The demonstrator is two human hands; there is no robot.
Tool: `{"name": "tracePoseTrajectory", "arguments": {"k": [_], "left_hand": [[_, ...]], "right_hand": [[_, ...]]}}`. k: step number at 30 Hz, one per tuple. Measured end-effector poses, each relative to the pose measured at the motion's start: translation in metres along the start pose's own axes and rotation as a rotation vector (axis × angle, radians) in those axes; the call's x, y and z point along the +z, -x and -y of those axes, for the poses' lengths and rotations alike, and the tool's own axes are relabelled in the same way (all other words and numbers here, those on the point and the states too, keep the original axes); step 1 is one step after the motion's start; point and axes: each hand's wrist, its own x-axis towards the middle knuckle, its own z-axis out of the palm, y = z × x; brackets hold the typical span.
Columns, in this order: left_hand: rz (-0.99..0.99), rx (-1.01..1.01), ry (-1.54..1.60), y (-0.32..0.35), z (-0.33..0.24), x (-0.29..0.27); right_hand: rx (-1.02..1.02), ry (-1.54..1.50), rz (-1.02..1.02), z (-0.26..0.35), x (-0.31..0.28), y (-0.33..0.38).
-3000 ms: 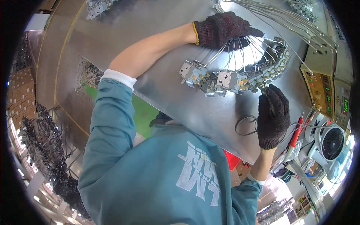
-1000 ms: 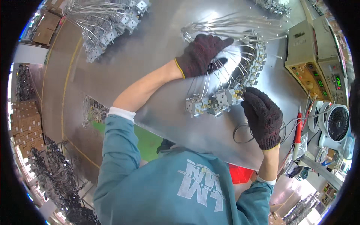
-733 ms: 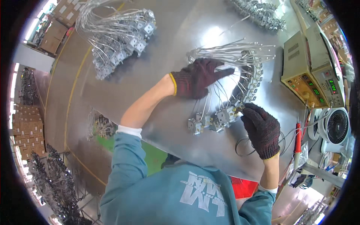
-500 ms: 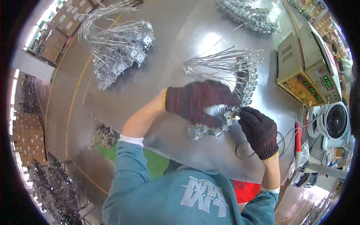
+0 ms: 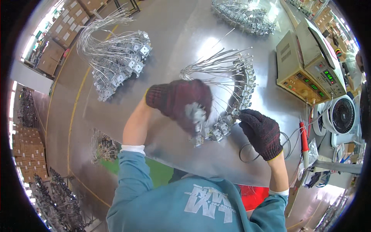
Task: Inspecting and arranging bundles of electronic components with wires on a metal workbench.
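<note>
Both my hands wear dark knitted gloves. My left hand is curled around a small silvery metal bracket part, smeared by motion, above the near end of a curved row. That row of metal bracket parts with thin cables lies on the metal table. The cables are gathered into a bundle whose loose ends fan out to the right. At the row's right side, my right hand has its fingertips pressed together by one of the parts; what they pinch, if anything, is hidden.
A heap of similar cabled parts lies at the left, another ring of them at the far side. On the right stand a beige test instrument with green digits, a white fan and a red-handled probe. A black cable loops nearby.
My left hand has moved left and now shows a metal part in its grasp. My right hand stays by the row, slightly shifted. The whole view has drifted a little left.
</note>
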Motion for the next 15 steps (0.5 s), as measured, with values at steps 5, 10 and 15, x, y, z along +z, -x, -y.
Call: {"name": "tracePoseTrajectory", "arguments": {"k": [5,10,15], "left_hand": [[0.477,-0.011,-0.275,0.011,-0.020,0.008],[0.606,-0.211,-0.596,-0.010,-0.048,0.030],[0.315,-0.196,-0.695,0.002,-0.041,0.041]], "right_hand": [[-0.031,-0.046,-0.017,0.005,0.004,-0.008],[-0.002,-0.015,-0.009,0.007,0.003,-0.007],[0.015,-0.024,-0.002,0.003,0.005,-0.007]]}}
